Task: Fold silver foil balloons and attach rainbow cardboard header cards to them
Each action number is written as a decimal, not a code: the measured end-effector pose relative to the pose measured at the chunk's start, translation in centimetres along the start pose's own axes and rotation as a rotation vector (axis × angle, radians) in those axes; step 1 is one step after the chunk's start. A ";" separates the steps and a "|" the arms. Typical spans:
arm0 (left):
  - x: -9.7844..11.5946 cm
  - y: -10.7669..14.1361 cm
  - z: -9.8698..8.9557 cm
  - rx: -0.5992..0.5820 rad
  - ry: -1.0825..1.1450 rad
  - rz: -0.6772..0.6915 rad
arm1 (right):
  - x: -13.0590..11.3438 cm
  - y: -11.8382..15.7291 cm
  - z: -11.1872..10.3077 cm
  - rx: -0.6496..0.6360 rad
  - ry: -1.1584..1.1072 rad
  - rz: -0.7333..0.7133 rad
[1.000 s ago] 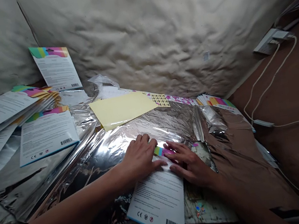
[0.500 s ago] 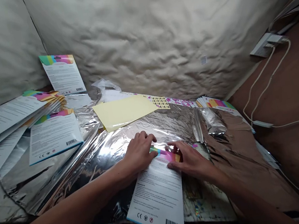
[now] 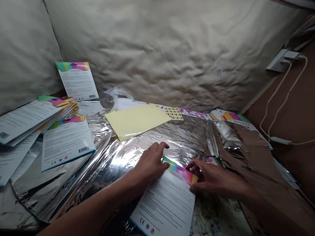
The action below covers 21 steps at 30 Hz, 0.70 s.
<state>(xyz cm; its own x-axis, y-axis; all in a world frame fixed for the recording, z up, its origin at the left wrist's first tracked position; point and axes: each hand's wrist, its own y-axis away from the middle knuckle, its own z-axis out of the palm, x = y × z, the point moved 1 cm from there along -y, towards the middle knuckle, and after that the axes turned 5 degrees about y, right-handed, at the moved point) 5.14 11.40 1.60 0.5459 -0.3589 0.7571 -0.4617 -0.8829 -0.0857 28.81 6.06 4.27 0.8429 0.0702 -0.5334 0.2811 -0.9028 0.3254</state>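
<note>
A white printed packet [image 3: 165, 209] with a rainbow-coloured top flap lies tilted in front of me, its barcode end hanging past the table's near edge. My left hand [image 3: 152, 161] rests at the packet's upper left corner, thumb on the edge and fingers apart from the thumb. At the upper right corner, my right hand [image 3: 212, 177] pinches the orange end of the flap between thumb and fingers.
Stacked packets [image 3: 22, 120] lie at the left, near a single packet [image 3: 66, 143]; another packet [image 3: 78, 81] leans on the wall. Behind my hands are a yellow sheet [image 3: 136, 121] and a sticker sheet [image 3: 174, 113]. Silver foil [image 3: 178, 136] covers the table. White cables [image 3: 281, 101] hang right.
The packet has turned, its lower end swinging left and its flap tilting down to the right. My right hand has moved slightly right and down. The camera view has shifted.
</note>
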 end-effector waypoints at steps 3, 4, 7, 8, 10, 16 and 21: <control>0.1 -0.1 0.1 -0.010 0.036 -0.002 | 0.2 0.0 0.4 -0.052 -0.140 0.017; 0.2 -0.2 0.0 -0.008 0.072 -0.018 | 0.2 -0.2 0.5 -0.078 -0.216 0.020; 0.5 -0.4 -0.6 0.007 0.299 -0.142 | 0.0 -0.8 0.3 -0.130 -0.471 0.002; 0.7 -0.4 -0.8 -0.014 0.422 -0.190 | -0.1 -1.0 0.1 -0.121 -0.540 -0.017; 1.0 -0.4 -1.0 -0.096 0.683 -0.252 | -0.7 -1.2 -0.7 -0.079 -0.639 -0.071; 2.1 -0.4 -1.8 -0.104 1.010 -0.063 | -3.9 -2.1 -2.6 0.014 -0.678 -0.178; 2.0 -0.8 -2.9 -0.001 1.054 -0.001 | -5.6 -3.9 -2.5 0.269 -0.558 -0.250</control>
<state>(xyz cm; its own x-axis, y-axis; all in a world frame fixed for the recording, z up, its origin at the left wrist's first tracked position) 4.55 12.28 5.10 -0.3372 0.0872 0.9374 -0.4624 -0.8826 -0.0843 24.10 10.26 7.92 0.3829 0.1261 -0.9151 0.2521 -0.9673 -0.0278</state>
